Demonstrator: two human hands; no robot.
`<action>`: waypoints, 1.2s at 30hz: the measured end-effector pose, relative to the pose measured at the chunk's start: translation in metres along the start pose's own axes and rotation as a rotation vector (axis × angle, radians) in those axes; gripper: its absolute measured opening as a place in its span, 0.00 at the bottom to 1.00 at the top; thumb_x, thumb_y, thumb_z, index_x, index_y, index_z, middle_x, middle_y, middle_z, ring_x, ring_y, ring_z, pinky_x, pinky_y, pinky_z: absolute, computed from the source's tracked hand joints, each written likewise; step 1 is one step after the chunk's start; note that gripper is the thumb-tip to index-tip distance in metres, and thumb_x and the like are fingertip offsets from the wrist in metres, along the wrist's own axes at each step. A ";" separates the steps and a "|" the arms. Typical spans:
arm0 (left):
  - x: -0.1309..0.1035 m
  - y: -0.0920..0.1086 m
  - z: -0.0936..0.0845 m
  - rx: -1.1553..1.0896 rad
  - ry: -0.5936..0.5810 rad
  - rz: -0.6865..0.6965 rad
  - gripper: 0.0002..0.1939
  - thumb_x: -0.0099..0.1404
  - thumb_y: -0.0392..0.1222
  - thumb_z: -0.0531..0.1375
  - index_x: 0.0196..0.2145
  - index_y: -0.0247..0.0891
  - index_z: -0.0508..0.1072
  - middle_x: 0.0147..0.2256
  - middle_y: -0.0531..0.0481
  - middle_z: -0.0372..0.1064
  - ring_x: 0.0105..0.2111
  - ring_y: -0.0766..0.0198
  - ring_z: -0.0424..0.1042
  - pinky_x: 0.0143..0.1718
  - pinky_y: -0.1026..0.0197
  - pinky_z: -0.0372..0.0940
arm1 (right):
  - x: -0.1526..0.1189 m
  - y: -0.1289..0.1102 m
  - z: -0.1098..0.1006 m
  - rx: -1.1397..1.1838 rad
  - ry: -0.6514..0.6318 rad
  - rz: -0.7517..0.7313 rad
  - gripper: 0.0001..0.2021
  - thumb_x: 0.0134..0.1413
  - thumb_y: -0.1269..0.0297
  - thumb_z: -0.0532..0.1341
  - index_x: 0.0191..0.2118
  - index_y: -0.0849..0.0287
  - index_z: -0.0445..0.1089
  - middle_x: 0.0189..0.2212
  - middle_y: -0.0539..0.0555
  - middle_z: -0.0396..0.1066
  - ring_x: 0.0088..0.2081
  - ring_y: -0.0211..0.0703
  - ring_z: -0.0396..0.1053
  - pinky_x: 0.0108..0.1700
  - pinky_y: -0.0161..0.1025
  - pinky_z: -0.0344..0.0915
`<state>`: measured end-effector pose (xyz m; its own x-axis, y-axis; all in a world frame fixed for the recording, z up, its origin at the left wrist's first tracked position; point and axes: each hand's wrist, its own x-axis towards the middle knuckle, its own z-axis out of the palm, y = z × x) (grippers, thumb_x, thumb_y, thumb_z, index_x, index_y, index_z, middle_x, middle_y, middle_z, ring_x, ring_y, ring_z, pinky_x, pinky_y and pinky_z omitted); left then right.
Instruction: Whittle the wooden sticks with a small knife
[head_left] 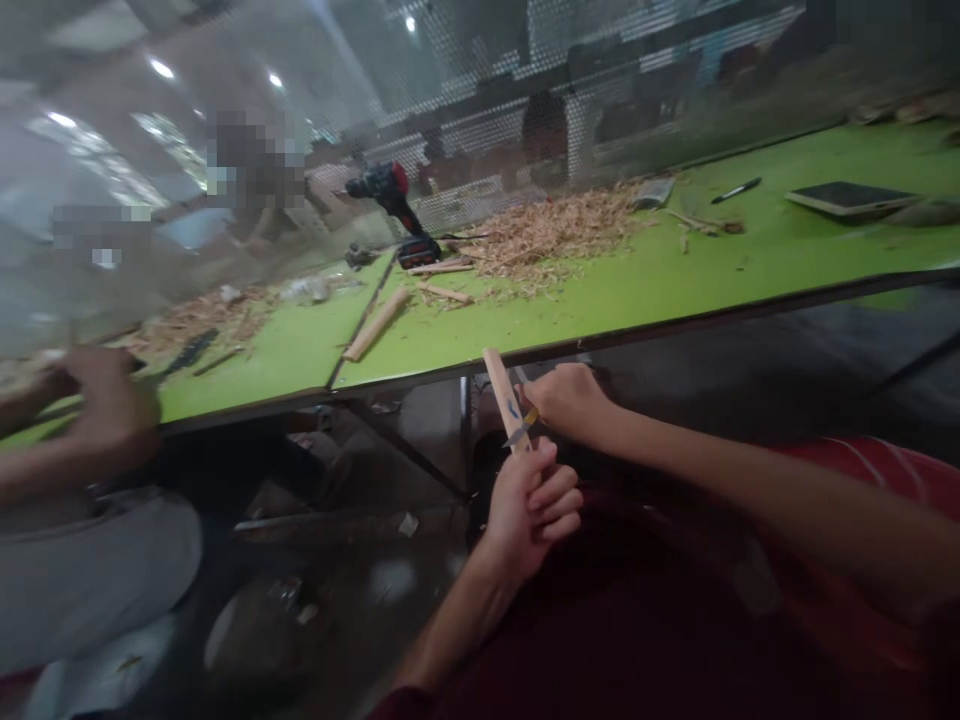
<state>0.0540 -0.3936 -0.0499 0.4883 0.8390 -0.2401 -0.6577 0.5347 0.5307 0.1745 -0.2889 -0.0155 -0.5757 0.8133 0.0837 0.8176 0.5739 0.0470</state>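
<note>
Left hand (531,500), at 5 o'clock from the middle of the view, is gripping the lower end of a wooden stick (499,380), fingers curled right around it. Stick's pointing up toward 11 and showing a little blue mark. Right hand (571,400), around 4 o'clock, is clamping a knife (519,432), its blade crossing the stick just above the left hand; can't tell if it's biting in. Scanning the rest left to right: a co-worker's hand (112,385) is showing up blurry at 9, then on the green bench (600,310) a wood piece (377,325) is lying between 9 and 10, a cordless drill (401,205) is standing at 11, shavings (551,232) are piling up at 1, and a pen (736,190) is lying at 2.
</note>
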 end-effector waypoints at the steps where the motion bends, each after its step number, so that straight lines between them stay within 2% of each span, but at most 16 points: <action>1: -0.004 0.003 0.002 0.010 -0.017 0.019 0.29 0.63 0.49 0.75 0.29 0.44 0.56 0.13 0.66 0.44 0.14 0.74 0.33 0.12 0.72 0.36 | 0.004 -0.003 -0.005 -0.002 0.021 -0.017 0.16 0.74 0.69 0.57 0.43 0.61 0.84 0.35 0.62 0.85 0.34 0.49 0.79 0.33 0.39 0.58; 5: -0.021 0.017 0.010 0.026 -0.028 0.152 0.27 0.64 0.48 0.75 0.31 0.44 0.58 0.14 0.67 0.44 0.15 0.73 0.32 0.13 0.72 0.37 | 0.021 -0.020 -0.029 -0.010 0.168 -0.105 0.19 0.76 0.70 0.53 0.43 0.61 0.84 0.35 0.63 0.85 0.34 0.50 0.77 0.33 0.40 0.57; 8: -0.029 0.025 0.015 0.000 -0.040 0.186 0.26 0.66 0.47 0.74 0.31 0.44 0.57 0.14 0.67 0.44 0.15 0.73 0.30 0.13 0.73 0.38 | 0.034 -0.031 -0.048 -0.027 0.152 -0.100 0.18 0.73 0.72 0.55 0.46 0.62 0.85 0.34 0.64 0.84 0.34 0.51 0.77 0.33 0.40 0.57; 10: -0.030 0.025 0.016 -0.025 -0.055 0.193 0.26 0.67 0.46 0.74 0.31 0.44 0.57 0.14 0.67 0.44 0.16 0.72 0.30 0.13 0.74 0.39 | 0.044 -0.029 -0.058 -0.034 0.135 -0.069 0.17 0.72 0.73 0.56 0.47 0.61 0.86 0.35 0.64 0.84 0.36 0.51 0.77 0.35 0.39 0.59; 13: -0.027 0.016 0.018 -0.024 -0.143 0.123 0.25 0.68 0.46 0.73 0.31 0.44 0.57 0.14 0.67 0.45 0.15 0.73 0.31 0.13 0.74 0.41 | 0.065 -0.002 -0.073 -0.038 0.195 0.103 0.17 0.74 0.73 0.56 0.47 0.65 0.85 0.37 0.67 0.84 0.40 0.50 0.78 0.40 0.39 0.63; 16: -0.021 0.007 0.018 0.009 -0.298 -0.052 0.23 0.70 0.46 0.71 0.31 0.44 0.59 0.14 0.66 0.47 0.14 0.73 0.34 0.13 0.74 0.43 | 0.080 0.042 -0.088 -0.073 0.278 0.279 0.20 0.78 0.71 0.53 0.53 0.78 0.81 0.45 0.76 0.81 0.47 0.52 0.78 0.46 0.42 0.64; 17: -0.019 0.006 0.018 0.005 -0.287 -0.069 0.22 0.70 0.46 0.71 0.31 0.43 0.60 0.14 0.66 0.46 0.14 0.73 0.33 0.13 0.74 0.42 | 0.080 0.054 -0.092 -0.079 0.303 0.319 0.21 0.79 0.69 0.52 0.55 0.81 0.80 0.47 0.78 0.80 0.48 0.52 0.77 0.46 0.42 0.64; 19: -0.013 0.009 0.017 -0.022 -0.264 -0.053 0.22 0.69 0.45 0.73 0.31 0.43 0.60 0.14 0.66 0.46 0.15 0.72 0.32 0.12 0.74 0.40 | 0.071 0.067 -0.096 -0.060 0.338 0.356 0.23 0.81 0.65 0.51 0.54 0.79 0.80 0.47 0.75 0.81 0.47 0.50 0.77 0.45 0.40 0.63; 21: -0.008 0.014 0.016 -0.044 -0.232 -0.024 0.22 0.68 0.44 0.73 0.31 0.43 0.61 0.14 0.66 0.46 0.15 0.72 0.30 0.12 0.74 0.38 | 0.050 0.062 -0.093 -0.032 0.306 0.318 0.24 0.81 0.62 0.52 0.50 0.72 0.83 0.43 0.69 0.82 0.43 0.47 0.76 0.42 0.39 0.61; 25: -0.002 0.014 0.013 -0.040 -0.233 -0.026 0.21 0.67 0.44 0.74 0.32 0.43 0.62 0.14 0.66 0.47 0.15 0.72 0.31 0.13 0.73 0.37 | 0.003 0.022 -0.072 -0.051 0.004 0.185 0.17 0.76 0.65 0.57 0.45 0.59 0.86 0.38 0.61 0.84 0.39 0.48 0.78 0.37 0.38 0.61; 27: 0.001 0.011 0.012 -0.030 -0.225 -0.026 0.22 0.65 0.45 0.75 0.33 0.44 0.63 0.13 0.67 0.47 0.15 0.72 0.32 0.13 0.72 0.37 | -0.009 0.006 -0.062 -0.073 -0.070 0.148 0.17 0.74 0.68 0.57 0.46 0.58 0.86 0.38 0.62 0.84 0.38 0.50 0.80 0.36 0.38 0.63; 30: 0.004 0.006 0.012 -0.001 -0.164 0.005 0.23 0.62 0.48 0.77 0.33 0.44 0.64 0.13 0.67 0.45 0.15 0.72 0.32 0.14 0.69 0.34 | -0.009 -0.001 -0.053 -0.110 -0.048 0.144 0.18 0.74 0.72 0.55 0.50 0.59 0.85 0.40 0.63 0.85 0.40 0.53 0.82 0.37 0.40 0.66; 36: 0.006 0.010 0.010 0.064 -0.049 0.013 0.24 0.59 0.49 0.78 0.31 0.44 0.64 0.14 0.67 0.42 0.15 0.73 0.33 0.17 0.65 0.29 | 0.011 0.010 -0.049 -0.154 -0.041 0.169 0.20 0.72 0.74 0.54 0.49 0.61 0.86 0.38 0.64 0.85 0.38 0.53 0.81 0.38 0.40 0.68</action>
<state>0.0562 -0.3845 -0.0378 0.5087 0.8389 -0.1935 -0.6268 0.5150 0.5848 0.1769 -0.2787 0.0351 -0.4274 0.9019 0.0628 0.8927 0.4101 0.1870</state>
